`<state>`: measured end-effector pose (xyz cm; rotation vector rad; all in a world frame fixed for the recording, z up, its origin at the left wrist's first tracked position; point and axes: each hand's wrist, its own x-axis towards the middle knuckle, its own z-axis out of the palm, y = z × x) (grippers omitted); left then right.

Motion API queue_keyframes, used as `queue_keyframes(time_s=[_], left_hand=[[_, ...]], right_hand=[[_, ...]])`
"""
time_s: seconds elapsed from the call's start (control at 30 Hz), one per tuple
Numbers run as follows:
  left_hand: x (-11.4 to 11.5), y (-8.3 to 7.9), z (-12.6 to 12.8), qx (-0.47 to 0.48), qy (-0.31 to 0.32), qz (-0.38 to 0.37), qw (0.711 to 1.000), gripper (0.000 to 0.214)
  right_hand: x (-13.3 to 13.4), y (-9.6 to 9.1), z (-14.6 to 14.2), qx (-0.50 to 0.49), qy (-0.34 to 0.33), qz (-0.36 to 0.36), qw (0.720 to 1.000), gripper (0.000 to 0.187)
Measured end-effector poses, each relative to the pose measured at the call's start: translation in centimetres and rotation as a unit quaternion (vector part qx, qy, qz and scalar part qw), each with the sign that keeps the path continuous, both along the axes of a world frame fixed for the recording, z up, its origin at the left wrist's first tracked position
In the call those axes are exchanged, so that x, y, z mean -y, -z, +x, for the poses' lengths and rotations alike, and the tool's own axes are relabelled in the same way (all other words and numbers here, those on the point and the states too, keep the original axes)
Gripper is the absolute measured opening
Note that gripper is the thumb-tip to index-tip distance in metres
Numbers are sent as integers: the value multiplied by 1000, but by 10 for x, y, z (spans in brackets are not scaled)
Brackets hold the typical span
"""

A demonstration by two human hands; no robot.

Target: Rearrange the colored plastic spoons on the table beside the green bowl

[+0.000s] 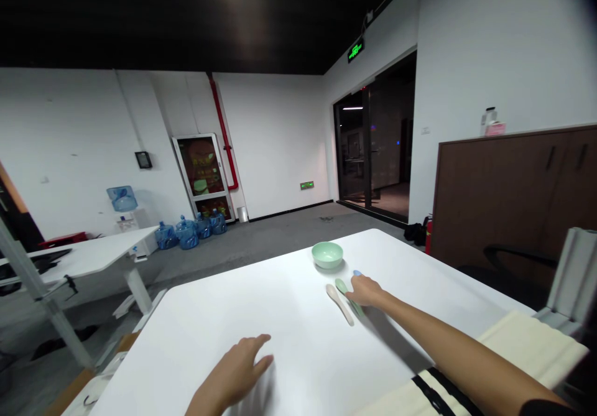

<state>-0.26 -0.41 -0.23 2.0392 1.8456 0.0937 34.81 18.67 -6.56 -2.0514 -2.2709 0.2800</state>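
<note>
My left hand [236, 366] rests on the white table [261, 335] near its front edge, fingers apart, holding nothing. My right hand [364, 290] reaches forward and lies over a long pale green utensil [342, 286], which shows on both sides of the hand. A small light blue tip [357, 273] sticks out just past my fingers. A cream spoon [339, 304] lies beside the green utensil, to its left. A pale green bowl [327, 255] stands just beyond my right hand. Whether my right fingers grip anything is hidden.
A cream cloth with black stripes [513, 354] lies at the table's right front corner. A grey chair [566, 282] and a brown cabinet [499, 186] stand to the right. Another white desk [88, 254] and several blue water bottles [186, 232] stand to the left.
</note>
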Motion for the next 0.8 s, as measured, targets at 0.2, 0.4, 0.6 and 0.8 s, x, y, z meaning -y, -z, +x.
queue_keyframes(time_s=[0.2,0.4,0.6,0.8], left_hand=[[-2,2,-1,-6,3,-3,1000,58],[-2,1,0,-7,8,-4,1000,58],[1,-2,0,-7,2,-5,1000,57],[2,-4,0,-5,-1,-2,1000,57]], right_hand=[[-3,12,-3,-1,-14,-37,999,33],[-4,13,-4,-20,-15,-29,999,24],[5,-11,-17,-52,-36,26,998,27],[20,-36,-48,-97,-84,-12,992,27]])
